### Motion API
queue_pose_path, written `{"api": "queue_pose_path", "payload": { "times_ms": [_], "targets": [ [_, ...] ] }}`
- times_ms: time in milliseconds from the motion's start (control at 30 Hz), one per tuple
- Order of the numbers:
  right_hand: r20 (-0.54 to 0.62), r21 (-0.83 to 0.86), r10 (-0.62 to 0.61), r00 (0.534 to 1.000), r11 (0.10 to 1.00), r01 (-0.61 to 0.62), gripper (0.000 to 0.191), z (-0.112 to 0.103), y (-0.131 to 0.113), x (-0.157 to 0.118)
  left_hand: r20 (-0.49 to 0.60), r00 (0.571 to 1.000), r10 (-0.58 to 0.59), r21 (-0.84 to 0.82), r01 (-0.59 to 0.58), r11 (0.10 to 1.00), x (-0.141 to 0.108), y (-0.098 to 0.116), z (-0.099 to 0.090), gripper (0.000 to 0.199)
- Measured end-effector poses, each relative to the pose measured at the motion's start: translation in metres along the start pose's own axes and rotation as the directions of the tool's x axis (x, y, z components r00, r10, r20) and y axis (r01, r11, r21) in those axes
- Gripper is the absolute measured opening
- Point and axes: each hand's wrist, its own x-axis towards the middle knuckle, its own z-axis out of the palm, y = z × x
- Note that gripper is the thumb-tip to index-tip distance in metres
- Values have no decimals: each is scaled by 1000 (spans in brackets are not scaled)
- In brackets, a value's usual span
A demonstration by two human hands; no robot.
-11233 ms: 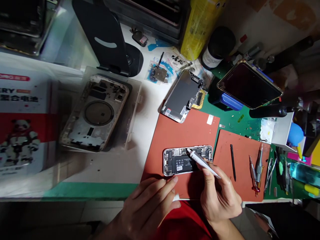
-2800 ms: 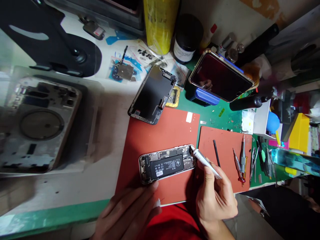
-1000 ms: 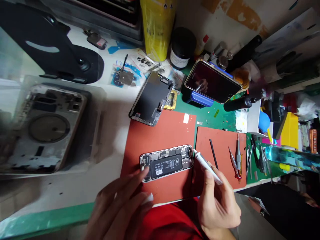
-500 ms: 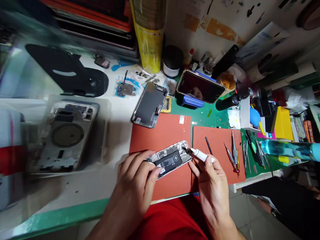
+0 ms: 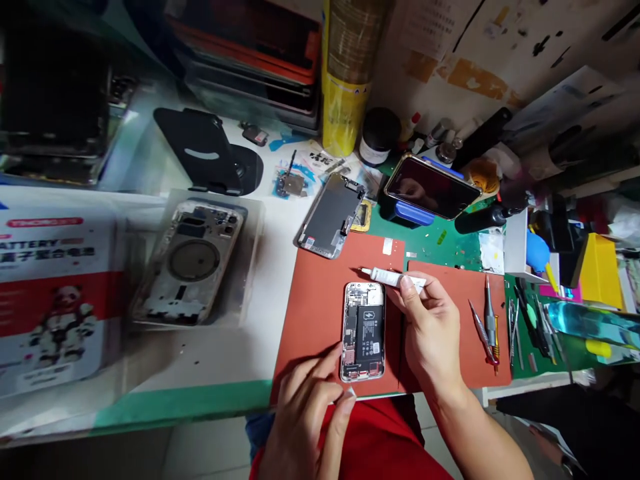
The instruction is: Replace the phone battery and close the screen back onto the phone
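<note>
An opened phone body (image 5: 363,331), its black battery showing, lies upright on the red mat (image 5: 320,303). At its lower left, my left hand (image 5: 315,407) is closed, with a small white item pinched between thumb and finger. My right hand (image 5: 430,320) grips a white tube (image 5: 390,277), whose narrow tip points left above the phone's top end. Beyond them a detached phone screen (image 5: 333,215) rests across the mat's far edge. A black pen-like tool is no longer visible near my right hand.
A phone (image 5: 434,187) leans on a blue stand at the back. Screwdrivers (image 5: 490,320) and tweezers lie right. Left are a phone housing (image 5: 193,263) and a battery box (image 5: 55,293). A yellow cylinder (image 5: 345,100) stands behind; a person's arm shows at lower right.
The phone body has turned upright and lies flat on the mat. My left hand has released it and moved down. The tube has moved off the phone's end. The view has shifted left.
</note>
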Motion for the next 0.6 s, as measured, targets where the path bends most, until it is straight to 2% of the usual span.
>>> {"api": "queue_pose_path", "payload": {
  "times_ms": [133, 233, 333, 367, 433, 500, 567, 600],
  "targets": [
    [82, -115, -24, 996, 993, 34, 26, -1, -5, 2, -6, 1000, -30, -70, 30, 997, -6, -9, -4, 17],
    [59, -201, -96, 994, 974, 106, 22, -2, 0, -7, -99, 992, 83, -97, -92, 991, -5, -21, -6, 23],
    [20, -293, -224, 974, 931, 220, 17, -5, 13, -20, -162, 961, 222, -39, -231, 972, -2, -29, -3, 20],
    [4, -324, -270, 963, 911, 257, 16, -5, 18, -24, -171, 956, 238, -15, -244, 970, -1, -30, 0, 20],
    [-20, -377, -346, 938, 872, 314, 15, -8, 28, -31, -172, 966, 193, 24, -192, 981, -1, -27, 7, 22],
    [-31, -413, -388, 921, 844, 342, 15, -10, 35, -36, -226, 968, 104, 46, -96, 994, -1, -22, 13, 26],
    [-41, -435, -415, 909, 826, 358, 15, -11, 39, -39, -318, 940, 125, 47, -116, 992, -1, -18, 17, 27],
    [-46, -440, -423, 905, 822, 362, 15, -12, 40, -40, -296, 946, 133, 51, -123, 991, -1, -16, 17, 28]
  ]
}}
